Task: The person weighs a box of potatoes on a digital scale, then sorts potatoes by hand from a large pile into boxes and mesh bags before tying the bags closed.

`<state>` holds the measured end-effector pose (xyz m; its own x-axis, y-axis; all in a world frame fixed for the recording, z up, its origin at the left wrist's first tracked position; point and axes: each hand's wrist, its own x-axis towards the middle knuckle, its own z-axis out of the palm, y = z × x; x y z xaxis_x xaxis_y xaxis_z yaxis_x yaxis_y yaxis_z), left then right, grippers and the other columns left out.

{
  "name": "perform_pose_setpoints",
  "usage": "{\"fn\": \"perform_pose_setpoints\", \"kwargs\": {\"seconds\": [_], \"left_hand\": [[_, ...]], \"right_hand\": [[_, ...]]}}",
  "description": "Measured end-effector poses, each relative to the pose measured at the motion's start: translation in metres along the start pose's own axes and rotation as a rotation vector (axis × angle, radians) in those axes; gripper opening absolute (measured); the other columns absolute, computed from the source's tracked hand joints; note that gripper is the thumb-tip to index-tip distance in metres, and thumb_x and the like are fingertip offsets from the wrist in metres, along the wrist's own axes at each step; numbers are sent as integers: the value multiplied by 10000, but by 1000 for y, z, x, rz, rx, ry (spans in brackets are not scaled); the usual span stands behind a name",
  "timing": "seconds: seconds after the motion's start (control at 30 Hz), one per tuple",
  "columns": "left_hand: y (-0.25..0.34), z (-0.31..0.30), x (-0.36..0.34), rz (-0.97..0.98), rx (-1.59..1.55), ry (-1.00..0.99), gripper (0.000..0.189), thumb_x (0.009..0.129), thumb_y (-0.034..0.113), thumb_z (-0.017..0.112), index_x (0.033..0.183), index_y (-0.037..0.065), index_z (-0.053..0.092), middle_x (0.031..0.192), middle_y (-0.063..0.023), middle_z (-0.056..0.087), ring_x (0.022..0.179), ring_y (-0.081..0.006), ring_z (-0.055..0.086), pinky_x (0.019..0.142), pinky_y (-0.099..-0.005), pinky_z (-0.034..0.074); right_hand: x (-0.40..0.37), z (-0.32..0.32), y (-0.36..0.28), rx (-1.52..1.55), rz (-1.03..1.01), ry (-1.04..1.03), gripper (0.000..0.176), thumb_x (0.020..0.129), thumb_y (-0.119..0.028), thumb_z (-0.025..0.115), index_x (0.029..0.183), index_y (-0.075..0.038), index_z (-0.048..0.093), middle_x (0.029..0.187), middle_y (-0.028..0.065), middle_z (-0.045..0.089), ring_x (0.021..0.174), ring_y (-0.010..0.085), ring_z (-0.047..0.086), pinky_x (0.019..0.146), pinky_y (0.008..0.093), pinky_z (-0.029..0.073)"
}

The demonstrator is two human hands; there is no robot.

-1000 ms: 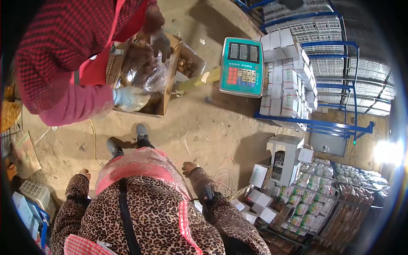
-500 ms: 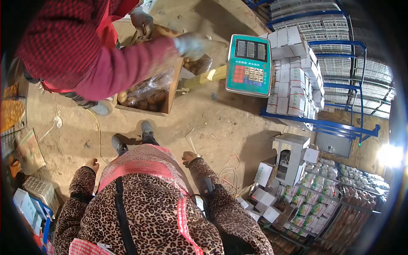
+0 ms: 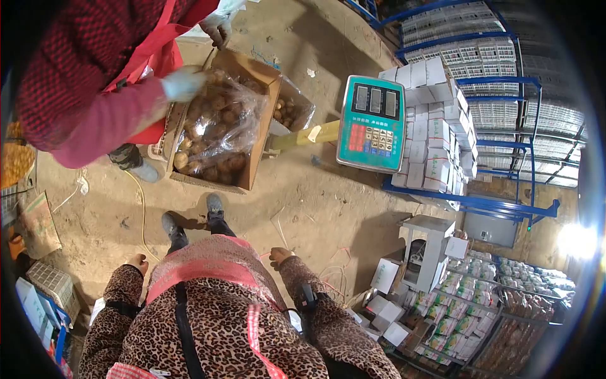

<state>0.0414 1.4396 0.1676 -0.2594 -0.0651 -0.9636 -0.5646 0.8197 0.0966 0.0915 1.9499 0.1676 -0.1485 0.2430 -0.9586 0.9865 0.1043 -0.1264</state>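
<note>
My left hand (image 3: 137, 262) hangs beside my apron at the left, fingers loosely apart and holding nothing. On the other side my right hand (image 3: 279, 255) also hangs free, its fingers slightly bent and apart, above the bare floor. Neither touches anything. In front of my feet stands a cardboard box (image 3: 260, 146) lined with clear plastic (image 3: 243, 117). It holds round brown produce (image 3: 218, 165) that looks like potatoes. A co-worker's gloved hand (image 3: 183, 84), blurred, is over the box's left side; their other hand (image 3: 218, 30) is at its far end.
A teal scale display (image 3: 371, 124) stands right of the box on a yellowish post (image 3: 303, 137). Stacked white boxes (image 3: 435, 136) sit on a blue rack (image 3: 480, 203). A cable (image 3: 144, 215) lies on the floor at the left. Packed goods (image 3: 464, 303) fill shelves at lower right.
The co-worker's gloved arm has swung left, from beyond the box's right edge to over its left side, uncovering the produce and plastic. My hands hang much as before.
</note>
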Motion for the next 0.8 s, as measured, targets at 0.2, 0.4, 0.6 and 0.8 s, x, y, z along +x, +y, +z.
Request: {"fn": "perform_pose_setpoints", "kwargs": {"seconds": [0.2,0.4,0.6,0.8], "left_hand": [[-16,11,35,92,92,56,431,889,248,503,1271,47,496,1038,-183,645,862,-246,651,777,-339,504],[-16,12,36,55,85,18,440,879,201,505,1294,55,481,1120,-183,621,946,-251,641,839,-331,496],[-37,32,63,143,94,-52,349,861,99,517,1200,34,568,1057,-193,649,973,-254,639,840,-337,505],[-35,33,63,109,87,-91,246,871,62,501,1070,27,640,902,-164,690,836,-234,676,758,-336,536]], "right_hand": [[6,0,-11,12,-26,-34,459,872,-304,558,1251,-48,520,1039,95,598,733,169,591,617,295,494],[-4,-1,-21,21,-22,-7,457,868,-323,581,1220,-35,541,991,88,606,697,154,579,585,283,489],[0,0,-3,57,12,14,425,872,-306,588,1203,-42,551,970,92,622,678,148,585,568,274,491],[-3,9,1,40,51,-4,419,876,-304,586,1196,-35,551,961,96,625,656,147,578,546,270,479]]}}
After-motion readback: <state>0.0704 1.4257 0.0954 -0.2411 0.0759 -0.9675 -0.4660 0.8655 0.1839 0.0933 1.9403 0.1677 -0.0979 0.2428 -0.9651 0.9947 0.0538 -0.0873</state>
